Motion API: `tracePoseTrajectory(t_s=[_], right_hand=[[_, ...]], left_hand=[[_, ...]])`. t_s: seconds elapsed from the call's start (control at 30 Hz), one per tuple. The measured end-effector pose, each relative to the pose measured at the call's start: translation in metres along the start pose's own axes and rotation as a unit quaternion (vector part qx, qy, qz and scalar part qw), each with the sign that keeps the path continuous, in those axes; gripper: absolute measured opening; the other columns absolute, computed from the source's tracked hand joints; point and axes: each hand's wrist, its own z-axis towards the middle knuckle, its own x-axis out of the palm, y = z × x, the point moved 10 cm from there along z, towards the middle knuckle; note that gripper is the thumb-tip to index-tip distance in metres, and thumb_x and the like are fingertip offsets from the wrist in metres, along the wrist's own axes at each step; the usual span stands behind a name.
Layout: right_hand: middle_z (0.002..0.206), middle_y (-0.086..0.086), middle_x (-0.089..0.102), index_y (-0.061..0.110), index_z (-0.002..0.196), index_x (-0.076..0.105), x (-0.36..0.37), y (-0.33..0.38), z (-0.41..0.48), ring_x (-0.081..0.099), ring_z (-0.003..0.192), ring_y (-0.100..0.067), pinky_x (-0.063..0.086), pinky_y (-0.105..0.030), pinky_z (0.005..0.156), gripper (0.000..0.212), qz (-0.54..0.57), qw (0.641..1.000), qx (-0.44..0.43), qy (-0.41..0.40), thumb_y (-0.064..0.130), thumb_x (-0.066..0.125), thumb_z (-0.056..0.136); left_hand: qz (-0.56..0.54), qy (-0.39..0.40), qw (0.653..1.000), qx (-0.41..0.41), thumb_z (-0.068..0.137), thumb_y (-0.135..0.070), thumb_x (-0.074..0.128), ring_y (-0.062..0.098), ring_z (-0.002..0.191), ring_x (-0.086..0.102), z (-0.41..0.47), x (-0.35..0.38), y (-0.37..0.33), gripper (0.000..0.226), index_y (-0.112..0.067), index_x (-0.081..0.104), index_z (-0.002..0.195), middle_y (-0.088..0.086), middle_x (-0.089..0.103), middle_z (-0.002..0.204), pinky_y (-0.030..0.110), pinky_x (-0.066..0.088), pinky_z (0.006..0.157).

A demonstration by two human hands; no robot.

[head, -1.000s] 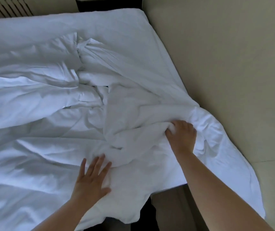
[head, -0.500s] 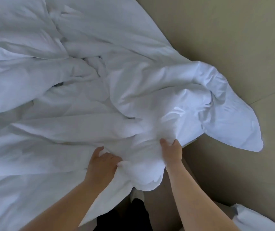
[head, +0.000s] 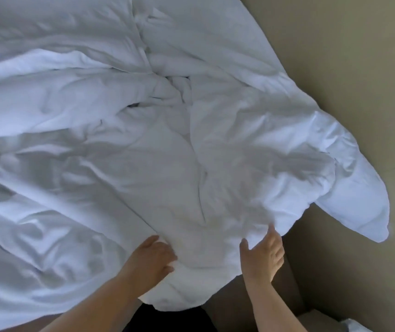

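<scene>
Since the earlier frame the right hand (head: 263,256) has let go and spread open, just touching the white duvet (head: 191,164) crumpled on the bed (head: 210,25). The left hand (head: 154,257) grips its hem. The right hand should regrip nearer the corner overhanging the bed's right edge.

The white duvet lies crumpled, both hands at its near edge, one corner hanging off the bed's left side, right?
No: the head view shows the corner of the white duvet hanging off the right side. It is crumpled, with the left hand and right hand at its near edge.
</scene>
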Motion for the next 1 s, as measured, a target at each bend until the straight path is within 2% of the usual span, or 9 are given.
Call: tracePoseTrajectory(t_s=[0.17, 0.27, 0.33, 0.43, 0.57, 0.67, 0.77, 0.9, 1.0], right_hand=[[0.144, -0.008, 0.038, 0.012, 0.139, 0.036, 0.023, 0.116, -0.022, 0.032, 0.135, -0.025, 0.019, -0.032, 0.113, 0.052, -0.04, 0.951, -0.304, 0.026, 0.019, 0.052, 0.09], [0.112, -0.006, 0.066, 0.016, 0.117, 0.05, 0.061, 0.166, -0.074, 0.057, 0.109, -0.025, 0.049, -0.031, 0.087, 0.043, -0.094, 0.883, -0.457, 0.046, 0.031, 0.046, 0.077], [0.105, 0.002, 0.069, 0.023, 0.111, 0.046, 0.089, 0.188, -0.117, 0.051, 0.104, -0.015, 0.053, -0.028, 0.081, 0.045, -0.128, 0.843, -0.517, 0.083, 0.042, 0.037, 0.071], [0.11, 0.004, 0.068, 0.027, 0.113, 0.044, 0.144, 0.207, -0.186, 0.046, 0.109, -0.013, 0.031, -0.03, 0.098, 0.052, -0.204, 0.762, -0.591, 0.169, 0.05, 0.035, 0.067], [0.122, -0.007, 0.062, 0.021, 0.122, 0.051, 0.218, 0.237, -0.266, 0.057, 0.116, -0.023, -0.004, -0.04, 0.114, 0.08, -0.326, 0.682, -0.624, 0.198, 0.066, 0.045, 0.055], [0.144, -0.022, 0.034, 0.012, 0.145, 0.024, 0.263, 0.27, -0.293, 0.036, 0.133, -0.037, -0.002, -0.044, 0.108, 0.116, -0.369, 0.712, -0.577, 0.157, 0.063, 0.072, 0.052], [0.098, -0.024, 0.067, 0.01, 0.115, 0.052, 0.301, 0.268, -0.29, 0.066, 0.09, -0.041, 0.027, -0.045, 0.09, 0.114, -0.338, 0.789, -0.496, 0.134, 0.046, 0.089, 0.013], [0.12, -0.012, 0.059, 0.014, 0.117, 0.059, 0.296, 0.286, -0.305, 0.056, 0.112, -0.031, 0.037, -0.034, 0.096, 0.045, -0.341, 0.828, -0.423, 0.141, 0.021, 0.072, 0.074], [0.117, -0.002, 0.061, 0.017, 0.117, 0.057, 0.275, 0.301, -0.315, 0.057, 0.107, -0.025, 0.042, -0.03, 0.079, 0.029, -0.262, 0.866, -0.41, 0.117, 0.025, 0.043, 0.093]], left_hand=[[-0.005, -0.121, 0.972, -0.202, 0.097, -0.047, 0.008, 0.012, 0.117, 0.042, -0.053, -0.039, 0.07, 0.052, -0.021, 0.051, 0.111, 0.002, 0.07, 0.105, 0.021, 0.003, 0.112], [0.023, -0.15, 0.945, -0.291, 0.088, -0.047, 0.032, 0.014, 0.137, 0.024, -0.104, -0.048, 0.102, 0.044, -0.019, 0.047, 0.118, 0.005, 0.064, 0.117, 0.024, -0.001, 0.114], [0.026, -0.15, 0.918, -0.367, 0.075, -0.041, 0.059, 0.025, 0.122, 0.047, -0.143, -0.043, 0.125, 0.053, -0.014, 0.053, 0.121, 0.01, 0.064, 0.117, 0.031, 0.01, 0.113], [-0.033, -0.136, 0.86, -0.491, 0.074, -0.037, 0.071, 0.03, 0.121, 0.053, -0.22, -0.04, 0.163, 0.068, -0.011, 0.049, 0.132, 0.013, 0.05, 0.135, 0.043, 0.028, 0.108], [0.013, -0.041, 0.883, -0.468, 0.03, -0.055, 0.087, 0.021, 0.118, 0.047, -0.305, -0.009, 0.202, 0.112, -0.017, 0.043, 0.126, 0.007, 0.064, 0.119, 0.027, -0.005, 0.114], [-0.016, -0.032, 0.901, -0.433, 0.014, -0.045, 0.09, 0.018, 0.112, 0.041, -0.358, 0.012, 0.239, 0.119, -0.015, 0.045, 0.12, 0.009, 0.068, 0.111, 0.029, 0.001, 0.113], [0.001, -0.059, 0.902, -0.427, 0.011, -0.035, 0.092, 0.025, 0.108, 0.048, -0.413, 0.007, 0.294, 0.114, -0.009, 0.051, 0.114, 0.012, 0.07, 0.104, 0.031, 0.006, 0.112], [0.072, -0.089, 0.888, -0.446, 0.035, -0.02, 0.088, 0.022, 0.078, 0.071, -0.478, -0.009, 0.359, 0.042, -0.011, 0.075, 0.073, 0.003, 0.074, 0.079, 0.031, -0.003, 0.114], [0.055, -0.099, 0.909, -0.401, 0.041, -0.011, 0.087, 0.012, 0.065, 0.07, -0.485, -0.018, 0.381, 0.022, -0.016, 0.07, 0.055, -0.005, 0.069, 0.059, 0.034, 0.022, 0.105]])
